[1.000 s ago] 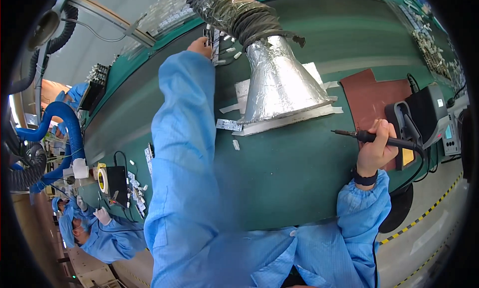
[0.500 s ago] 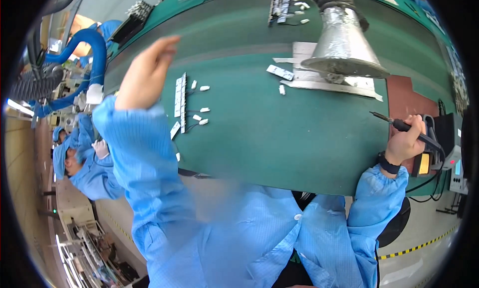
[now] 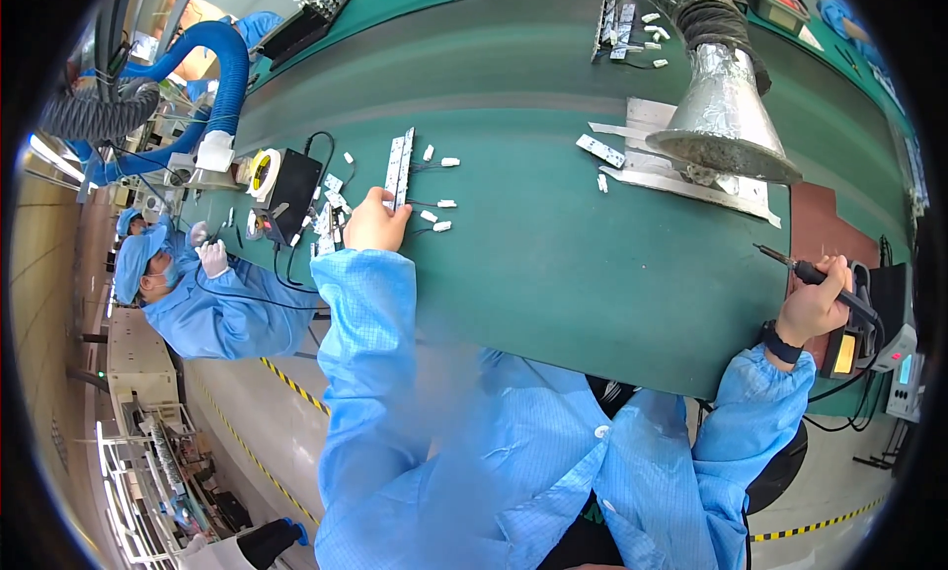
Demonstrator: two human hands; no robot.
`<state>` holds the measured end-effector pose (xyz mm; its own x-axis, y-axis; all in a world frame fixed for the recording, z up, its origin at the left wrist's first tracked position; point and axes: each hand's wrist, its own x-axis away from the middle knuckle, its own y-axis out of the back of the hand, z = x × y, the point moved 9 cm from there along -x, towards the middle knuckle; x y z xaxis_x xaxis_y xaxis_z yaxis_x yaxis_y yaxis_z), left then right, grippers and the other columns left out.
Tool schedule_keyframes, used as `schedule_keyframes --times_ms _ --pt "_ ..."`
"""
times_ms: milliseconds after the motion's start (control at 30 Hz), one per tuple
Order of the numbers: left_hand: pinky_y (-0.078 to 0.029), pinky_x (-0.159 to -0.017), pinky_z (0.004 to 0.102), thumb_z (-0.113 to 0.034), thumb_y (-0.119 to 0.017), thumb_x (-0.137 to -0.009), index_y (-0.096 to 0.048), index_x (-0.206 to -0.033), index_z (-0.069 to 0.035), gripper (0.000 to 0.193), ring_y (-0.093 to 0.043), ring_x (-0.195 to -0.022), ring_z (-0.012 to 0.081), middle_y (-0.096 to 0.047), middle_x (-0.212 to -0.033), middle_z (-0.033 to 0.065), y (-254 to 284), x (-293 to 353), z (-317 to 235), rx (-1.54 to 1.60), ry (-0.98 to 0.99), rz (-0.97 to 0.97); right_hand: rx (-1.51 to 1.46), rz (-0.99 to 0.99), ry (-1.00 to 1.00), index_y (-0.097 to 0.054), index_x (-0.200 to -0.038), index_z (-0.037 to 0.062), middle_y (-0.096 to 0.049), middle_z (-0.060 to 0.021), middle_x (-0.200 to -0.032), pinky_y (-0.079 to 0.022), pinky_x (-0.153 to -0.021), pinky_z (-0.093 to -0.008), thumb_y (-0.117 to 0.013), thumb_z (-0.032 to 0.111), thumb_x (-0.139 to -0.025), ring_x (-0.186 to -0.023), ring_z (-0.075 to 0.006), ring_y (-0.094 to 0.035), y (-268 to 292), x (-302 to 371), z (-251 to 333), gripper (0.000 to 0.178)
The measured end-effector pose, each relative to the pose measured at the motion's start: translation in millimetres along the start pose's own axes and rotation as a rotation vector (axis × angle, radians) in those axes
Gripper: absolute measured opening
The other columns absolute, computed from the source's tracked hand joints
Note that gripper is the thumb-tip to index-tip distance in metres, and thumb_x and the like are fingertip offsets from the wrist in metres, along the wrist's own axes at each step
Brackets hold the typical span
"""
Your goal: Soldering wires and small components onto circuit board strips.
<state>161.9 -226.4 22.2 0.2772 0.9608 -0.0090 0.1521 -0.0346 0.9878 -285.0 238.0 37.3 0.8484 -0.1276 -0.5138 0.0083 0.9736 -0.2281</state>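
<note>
In the head view, the left hand had its thumb and fingers against the near end of two white board strips, which ran away from that grip side by side; whether the fingers were pinching them or only resting there, I could not tell. White connectors on thin dark leads lay just right of that grip, so a good hold would have taken the strips by their edges, level, with the leads free of the fingers.

The right hand was closed around the handle of a soldering iron, the tip pointing left and away from the body. Well apart from the left grip, that tip was best kept raised and clear of sleeve and leads. A reddish-brown mat lay beyond the right grip, a yellow sponge just on its near side. Between the two grips, farther off, a foil-covered hood stood near a small white board.
</note>
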Motion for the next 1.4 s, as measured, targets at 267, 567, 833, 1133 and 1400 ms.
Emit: schedule_keyframes --times_ms 267,567,833,1133,1400 --pt "-0.049 -0.072 0.0247 -0.022 -0.072 -0.084 -0.065 -0.109 0.002 0.035 -0.062 -0.080 0.0109 -0.068 -0.086 0.0041 7 18 6 0.596 0.013 0.117 -0.022 0.004 -0.015 -0.051 -0.069 -0.0007 -0.052 -0.0043 -0.072 -0.042 -0.066 -0.0245 -0.049 0.008 -0.094 -0.069 -0.0122 -0.048 4 -1 -1 0.027" --pt "-0.049 -0.084 0.0288 0.000 -0.067 -0.081 -0.058 -0.111 0.003 0.032 -0.061 -0.096 0.0142 -0.065 -0.104 0.0068 -11 135 -100 1.127 -0.269 0.670 -0.094 -0.043 -0.073 -0.051 -0.071 -0.0004 -0.050 -0.0036 -0.070 -0.044 -0.065 -0.0257 -0.049 0.008 -0.092 -0.066 -0.0124 -0.049 1 -1 3 0.023" --pt "-0.047 -0.089 0.0284 0.001 -0.065 -0.085 -0.056 -0.118 0.003 0.034 -0.060 -0.101 0.0156 -0.064 -0.109 0.0095 -53 160 -251 0.936 -0.640 0.897 -0.093 -0.103 0.007 -0.044 -0.063 -0.0001 -0.044 -0.0059 -0.060 -0.035 -0.051 -0.0274 -0.048 0.006 -0.089 -0.054 -0.0143 -0.042 -10 7 30 0.027" --pt "-0.048 -0.087 0.0324 -0.001 -0.061 -0.086 -0.056 -0.121 0.002 0.036 -0.062 -0.099 0.0202 -0.064 -0.109 0.0143 -82 155 -294 1.019 -0.578 0.879 -0.066 0.278 0.306 -0.043 -0.067 0.0031 -0.036 -0.0059 -0.051 -0.022 -0.043 -0.0301 -0.043 0.018 -0.092 -0.046 -0.0124 -0.028 -40 57 71 0.029" --pt "-0.049 -0.082 0.0367 0.004 -0.060 -0.081 -0.059 -0.115 0.003 0.034 -0.063 -0.093 0.0340 -0.062 -0.100 0.0174 -71 151 -300 0.991 -0.782 0.542 -0.040 0.605 0.393 -0.044 -0.071 0.0063 -0.037 -0.0013 -0.049 -0.025 -0.038 -0.0294 -0.046 0.020 -0.093 -0.040 -0.0126 -0.033 -85 92 76 0.026"
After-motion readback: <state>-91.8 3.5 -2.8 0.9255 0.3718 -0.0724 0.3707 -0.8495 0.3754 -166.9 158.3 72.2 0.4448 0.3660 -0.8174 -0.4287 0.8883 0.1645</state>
